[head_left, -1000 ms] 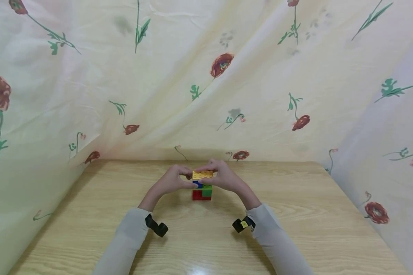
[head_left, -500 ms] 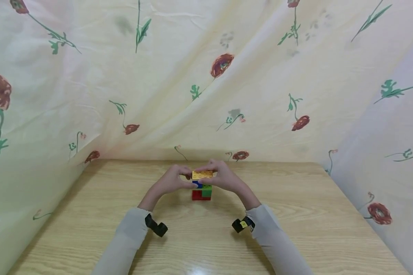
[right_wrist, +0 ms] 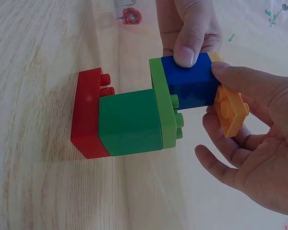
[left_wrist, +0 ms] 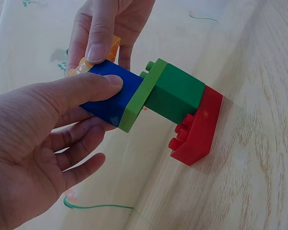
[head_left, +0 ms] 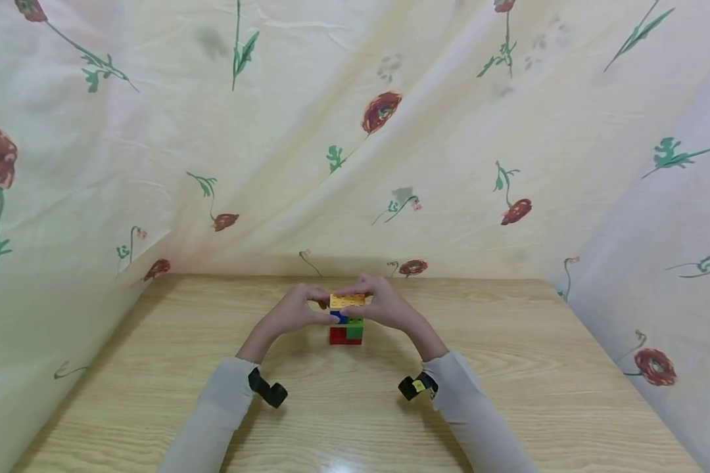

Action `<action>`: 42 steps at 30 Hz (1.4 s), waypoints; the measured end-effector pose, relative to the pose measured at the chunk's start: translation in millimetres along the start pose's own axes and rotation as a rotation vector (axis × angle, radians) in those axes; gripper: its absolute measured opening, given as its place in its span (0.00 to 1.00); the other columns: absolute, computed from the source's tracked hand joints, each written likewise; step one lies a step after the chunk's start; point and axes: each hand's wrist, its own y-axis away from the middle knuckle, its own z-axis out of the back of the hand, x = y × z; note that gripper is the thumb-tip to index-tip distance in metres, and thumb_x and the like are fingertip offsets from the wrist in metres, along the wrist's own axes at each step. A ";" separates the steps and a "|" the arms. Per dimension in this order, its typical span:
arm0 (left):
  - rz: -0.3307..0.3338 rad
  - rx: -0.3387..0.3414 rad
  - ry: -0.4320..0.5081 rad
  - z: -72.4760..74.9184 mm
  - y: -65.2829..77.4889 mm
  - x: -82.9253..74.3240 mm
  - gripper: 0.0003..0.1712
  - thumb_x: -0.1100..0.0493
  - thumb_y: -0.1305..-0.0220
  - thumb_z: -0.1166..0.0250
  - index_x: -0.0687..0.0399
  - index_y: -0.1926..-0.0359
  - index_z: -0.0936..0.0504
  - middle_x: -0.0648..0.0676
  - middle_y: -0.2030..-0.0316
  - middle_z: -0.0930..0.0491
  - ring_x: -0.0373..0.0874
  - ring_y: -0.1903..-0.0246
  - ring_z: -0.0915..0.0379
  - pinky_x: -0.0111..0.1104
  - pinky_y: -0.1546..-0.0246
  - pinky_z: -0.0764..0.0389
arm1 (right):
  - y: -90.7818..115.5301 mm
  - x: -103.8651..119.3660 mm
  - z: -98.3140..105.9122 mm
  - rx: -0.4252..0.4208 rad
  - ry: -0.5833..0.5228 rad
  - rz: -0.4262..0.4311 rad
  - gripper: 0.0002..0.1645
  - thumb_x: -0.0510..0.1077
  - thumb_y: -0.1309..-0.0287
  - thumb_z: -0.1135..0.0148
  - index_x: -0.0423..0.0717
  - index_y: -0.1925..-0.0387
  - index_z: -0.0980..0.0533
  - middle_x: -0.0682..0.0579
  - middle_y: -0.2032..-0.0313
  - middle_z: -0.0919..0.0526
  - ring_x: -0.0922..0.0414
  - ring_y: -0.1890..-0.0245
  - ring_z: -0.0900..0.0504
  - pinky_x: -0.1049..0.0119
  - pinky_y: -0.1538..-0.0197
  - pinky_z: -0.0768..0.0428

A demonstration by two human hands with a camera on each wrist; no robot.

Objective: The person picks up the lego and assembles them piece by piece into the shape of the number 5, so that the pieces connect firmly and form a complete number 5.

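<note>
A small tower of toy building bricks stands upright on the table in the head view. Its base is a red brick (right_wrist: pixel 86 115), and a dark green block (right_wrist: pixel 129 124) sits on the red brick's right part. Above lie a light green flat brick (right_wrist: pixel 162 103), a blue block (right_wrist: pixel 189 84) on its left part, and a yellow flat brick (right_wrist: pixel 232 115) on top that overhangs rightward. My left hand (head_left: pixel 298 309) pinches the blue block, thumb on its front face. My right hand (head_left: pixel 384 307) pinches the yellow brick; its thumb covers part of the seam with the blue block.
The tower stands near the back of the wood-grain table (head_left: pixel 343 407). A flower-patterned cloth (head_left: pixel 307 131) hangs behind it and along both sides. Each wrist bears a black camera mount, the left mount (head_left: pixel 268 389) and the right mount (head_left: pixel 415 386).
</note>
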 end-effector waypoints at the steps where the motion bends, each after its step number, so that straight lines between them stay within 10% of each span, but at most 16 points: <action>1: -0.001 0.000 0.001 0.1 -0.2 0.2 0.13 0.56 0.42 0.23 0.56 0.57 0.10 0.54 0.56 0.12 0.44 0.55 0.20 0.39 0.52 0.19 | -0.1 0.0 0.2 -0.001 -0.001 0.001 0.21 0.41 0.41 0.27 0.46 0.45 0.15 0.49 0.66 0.21 0.56 0.67 0.33 0.71 0.66 0.32; 42: -0.036 -0.006 0.004 -2.1 -0.5 5.2 0.13 0.56 0.42 0.22 0.56 0.58 0.10 0.54 0.58 0.12 0.44 0.57 0.20 0.46 0.52 0.18 | 1.2 0.8 0.3 0.013 0.027 0.011 0.21 0.42 0.40 0.27 0.46 0.44 0.16 0.48 0.61 0.17 0.56 0.65 0.30 0.71 0.64 0.29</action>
